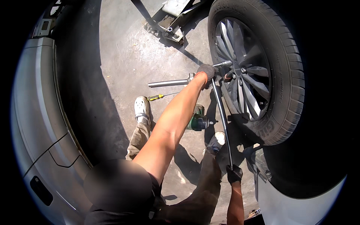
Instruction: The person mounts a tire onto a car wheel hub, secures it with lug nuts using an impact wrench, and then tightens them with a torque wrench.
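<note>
A long cross wrench (pixel 222 112) sits on a lug at the hub of the car wheel (pixel 243 71), its hub end gripped by the gloved left hand (pixel 206 73) and its lower end by the gloved right hand (pixel 234 174), fingers wrapped tight, while an impact driver (pixel 198 120) and yellow-handled screwdriver (pixel 159 97) lie on the concrete floor (pixel 123 56) nearby.

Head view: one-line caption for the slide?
Gloved left hand and right hand grip a cross wrench on the car wheel.

Concrete floor (pixel 123 56), impact wrench (pixel 198 119), screwdriver (pixel 162 96)
</note>
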`<action>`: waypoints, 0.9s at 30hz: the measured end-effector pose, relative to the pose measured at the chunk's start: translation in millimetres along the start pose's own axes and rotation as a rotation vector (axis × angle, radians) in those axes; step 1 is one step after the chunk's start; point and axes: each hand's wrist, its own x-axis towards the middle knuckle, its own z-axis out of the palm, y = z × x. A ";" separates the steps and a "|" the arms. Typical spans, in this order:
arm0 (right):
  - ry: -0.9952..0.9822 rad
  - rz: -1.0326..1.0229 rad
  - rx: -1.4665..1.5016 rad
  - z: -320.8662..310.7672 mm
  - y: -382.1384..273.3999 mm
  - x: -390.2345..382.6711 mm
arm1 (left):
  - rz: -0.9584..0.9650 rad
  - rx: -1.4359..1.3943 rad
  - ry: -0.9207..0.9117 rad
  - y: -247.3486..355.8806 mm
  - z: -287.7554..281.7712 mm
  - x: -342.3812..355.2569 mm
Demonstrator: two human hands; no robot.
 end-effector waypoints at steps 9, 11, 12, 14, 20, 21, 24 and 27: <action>-0.244 0.415 -0.109 -85.9 -111.0 -97.6 | -0.505 -0.669 -0.218 -108.7 -59.4 -63.8; -0.316 0.445 -0.171 -100.9 -118.6 -109.2 | -0.452 -0.563 -0.277 -111.9 -70.1 -68.4; -0.350 0.453 -0.202 -108.4 -123.5 -112.8 | -0.402 -0.467 -0.305 -111.7 -71.5 -62.0; -0.402 0.439 -0.242 -121.8 -128.3 -119.5 | -0.259 -0.148 -0.418 -91.9 -67.7 -54.5; -0.550 0.332 0.002 -124.4 -146.0 -110.2 | -0.205 -0.118 -0.399 -94.5 -45.6 -78.0; -0.527 0.319 0.183 -121.9 -166.6 -93.4 | -0.341 -0.139 -0.385 -83.7 -44.9 -95.7; -0.383 -0.053 0.554 -76.7 -229.0 -21.5 | -0.479 -0.398 -0.435 -83.2 -26.5 -159.7; -0.626 -0.040 0.057 -14.5 -290.1 36.6 | -0.465 -0.080 -0.458 -71.1 -47.3 -195.1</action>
